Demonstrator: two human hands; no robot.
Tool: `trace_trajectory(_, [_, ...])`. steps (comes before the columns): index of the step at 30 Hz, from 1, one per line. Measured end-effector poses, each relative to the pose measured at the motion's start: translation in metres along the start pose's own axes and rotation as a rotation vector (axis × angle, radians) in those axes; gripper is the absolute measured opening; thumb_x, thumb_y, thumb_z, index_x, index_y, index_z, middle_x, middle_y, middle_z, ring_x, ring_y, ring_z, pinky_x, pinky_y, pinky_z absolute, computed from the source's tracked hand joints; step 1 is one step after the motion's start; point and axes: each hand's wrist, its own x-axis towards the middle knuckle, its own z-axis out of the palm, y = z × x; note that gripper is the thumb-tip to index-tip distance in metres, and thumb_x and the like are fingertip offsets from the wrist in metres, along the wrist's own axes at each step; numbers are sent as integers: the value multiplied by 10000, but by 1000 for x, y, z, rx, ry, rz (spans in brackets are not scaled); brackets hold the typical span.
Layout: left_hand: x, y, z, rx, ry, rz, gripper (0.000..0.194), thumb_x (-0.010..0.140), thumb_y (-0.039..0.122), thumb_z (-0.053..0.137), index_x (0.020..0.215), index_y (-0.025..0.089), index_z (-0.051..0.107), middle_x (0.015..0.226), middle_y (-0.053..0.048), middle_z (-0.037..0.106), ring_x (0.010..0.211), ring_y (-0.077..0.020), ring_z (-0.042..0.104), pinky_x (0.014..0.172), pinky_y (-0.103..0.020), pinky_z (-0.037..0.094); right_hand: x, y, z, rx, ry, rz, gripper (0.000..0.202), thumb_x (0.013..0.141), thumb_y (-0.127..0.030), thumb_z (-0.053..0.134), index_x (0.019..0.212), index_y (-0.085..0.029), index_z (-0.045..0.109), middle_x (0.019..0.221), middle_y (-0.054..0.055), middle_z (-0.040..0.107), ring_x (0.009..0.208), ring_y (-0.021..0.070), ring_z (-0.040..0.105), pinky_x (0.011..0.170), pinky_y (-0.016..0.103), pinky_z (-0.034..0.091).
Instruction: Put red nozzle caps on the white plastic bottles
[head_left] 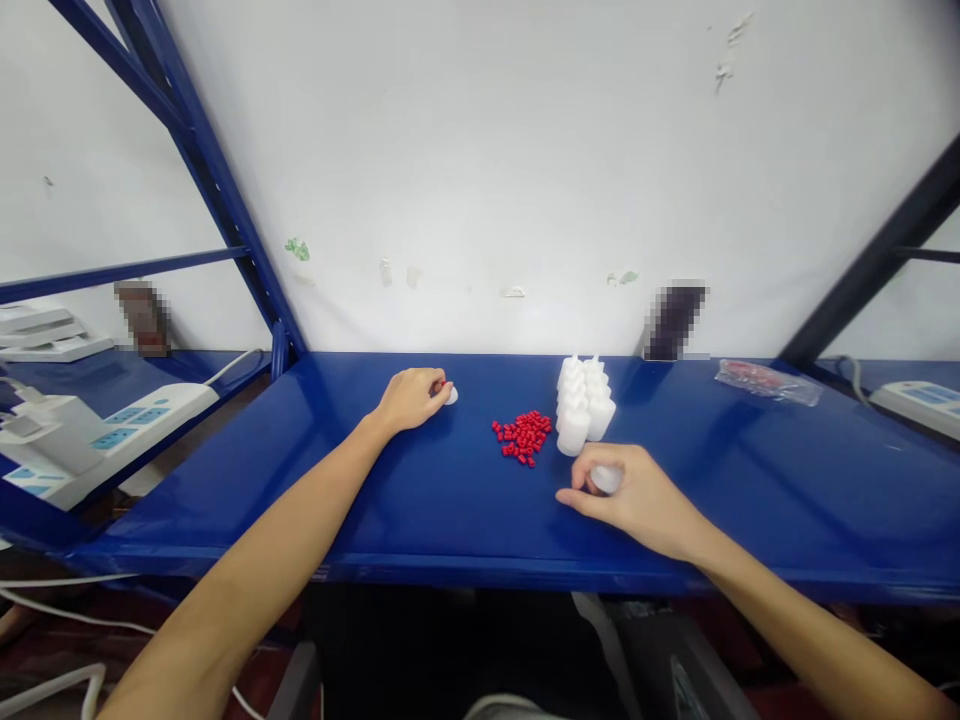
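Observation:
My left hand [413, 399] is closed in a pinch at the left of the blue table. A speck of red shows at its fingertips, by a small white rounded piece [451, 396]; whether both are held I cannot tell. My right hand [634, 492], near the front edge, curls round a translucent white squeeze bottle [607, 479], mostly hidden by the fingers. Just beyond that hand, white squeeze bottles [574, 425] with pointed tips stand upright in two close rows. A loose pile of small red caps [524, 434] lies between my hands.
The blue tabletop [420, 510] ends at a white wall. A clear plastic bag [769, 382] with red contents lies at the back right. A blurred dark object [676, 322] leans on the wall. Power strips [161, 410] lie at the left, with blue shelf posts [217, 190] nearby.

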Motion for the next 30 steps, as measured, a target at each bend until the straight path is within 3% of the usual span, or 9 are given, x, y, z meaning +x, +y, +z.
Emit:
trace_trajectory(4, [0, -2, 2, -12, -28, -100, 341, 921, 430, 488, 682, 193, 544, 632, 1, 572, 578, -155, 504, 583, -273, 275, -3, 9, -7, -129, 132, -31, 230, 817, -404, 686, 722, -198, 651, 724, 18, 659, 658, 182, 577, 648, 307, 416])
trace_trajectory(7, [-1, 7, -2, -28, 50, -129, 268, 922, 433, 509, 851, 192, 604, 676, 6, 595, 603, -156, 532, 601, -270, 317, -6, 14, -8, -134, 249, -94, 240, 868, -379, 562, 737, -190, 632, 702, 32, 645, 634, 188, 563, 629, 317, 397])
trace_trajectory(10, [-5, 30, -6, -40, 161, 8, 252, 951, 331, 463, 1089, 171, 600, 799, -15, 641, 693, -159, 584, 688, -276, 409, -6, 16, -6, -171, 285, -66, 276, 898, -357, 509, 697, -189, 597, 661, 29, 622, 620, 184, 560, 625, 313, 384])
trace_trajectory(13, [-9, 55, -4, 25, -22, 327, 264, 968, 254, 418, 1096, 183, 638, 964, -43, 670, 845, -165, 630, 786, -280, 456, -5, 15, -1, -223, 242, -75, 269, 906, -346, 523, 695, -190, 584, 672, 22, 624, 626, 176, 560, 628, 305, 371])
trace_trajectory(15, [-11, 66, 0, 121, -149, 417, 289, 972, 253, 433, 1162, 195, 643, 1053, -60, 655, 931, -186, 635, 792, -288, 469, -6, 14, 1, -222, 180, -133, 274, 924, -341, 518, 703, -189, 573, 684, 20, 617, 629, 166, 547, 625, 294, 363])
trace_trajectory(19, [-14, 71, 6, 198, -248, 407, 367, 1000, 273, 434, 1335, 209, 569, 1137, -80, 622, 993, -203, 624, 800, -299, 486, -8, 9, 0, -169, -53, -323, 286, 967, -323, 494, 723, -183, 547, 689, 11, 566, 633, 143, 504, 635, 277, 359])
trace_trajectory(23, [-13, 69, 7, 138, -275, 380, 324, 1029, 279, 402, 1227, 206, 647, 1096, -71, 628, 1001, -187, 625, 828, -283, 485, -2, 3, -4, -151, -223, -548, 294, 994, -290, 430, 740, -185, 535, 700, 26, 536, 654, 159, 467, 638, 295, 335])
trace_trajectory(26, [-11, 69, 8, 82, -276, 355, 288, 1017, 245, 426, 1107, 185, 692, 1047, -69, 645, 979, -180, 637, 826, -273, 487, 10, 2, -1, -81, -184, -684, 297, 987, -275, 387, 737, -190, 523, 699, 41, 527, 638, 170, 457, 624, 309, 332])
trace_trajectory(30, [-9, 65, 10, -8, -236, 353, 220, 980, 201, 493, 1031, 171, 704, 977, -63, 676, 911, -177, 656, 814, -279, 505, 28, -3, 6, 101, -12, -840, 268, 961, -294, 373, 769, -198, 533, 690, 57, 540, 627, 192, 493, 617, 327, 360])
